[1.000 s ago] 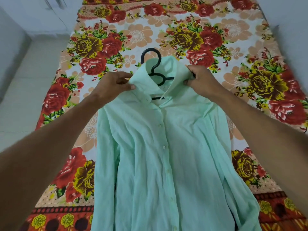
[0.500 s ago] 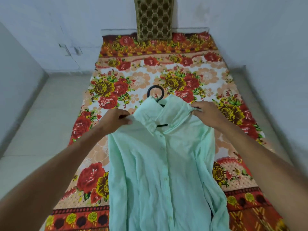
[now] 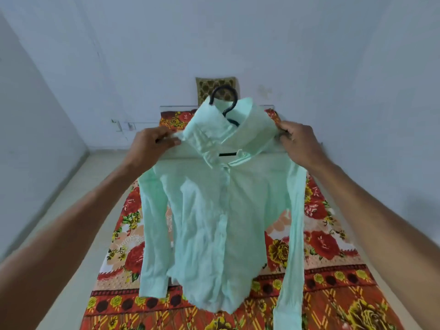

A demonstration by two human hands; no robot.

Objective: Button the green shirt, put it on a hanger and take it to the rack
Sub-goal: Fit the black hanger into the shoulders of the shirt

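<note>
The mint green shirt hangs buttoned in the air in front of me, sleeves dangling on both sides. It sits on a black hanger whose hook sticks up out of the collar. My left hand pinches the shirt's left shoulder over the hanger end. My right hand grips the right shoulder the same way. The hanger's arms are mostly hidden under the fabric.
Below the shirt lies a bed with a red and yellow floral sheet. A patterned pillow leans on the pale back wall. Tiled floor runs along the bed's left side. No rack is in view.
Both hands have lifted the shirt on its hanger off the bed, and it now hangs free. My view has tilted up toward the back wall.
</note>
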